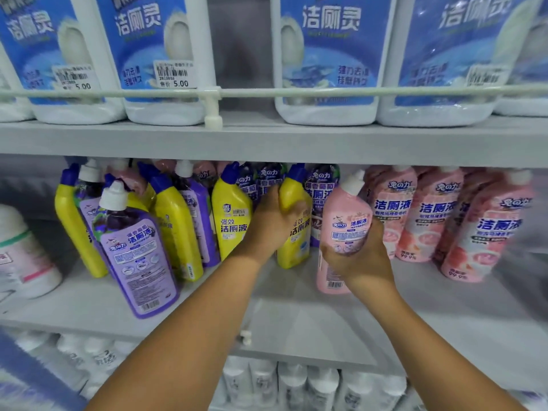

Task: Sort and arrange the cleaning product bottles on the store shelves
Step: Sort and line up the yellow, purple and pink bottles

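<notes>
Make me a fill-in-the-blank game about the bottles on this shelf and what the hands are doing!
1. The right hand holds a bottle coloured ____.
2. The left hand grips a bottle coloured ____.
3. The leaning purple bottle has a cap coloured ____.
4. The price sticker on the top shelf's big blue bottles says ____.

Missing words: pink; yellow; white; 5.00
</notes>
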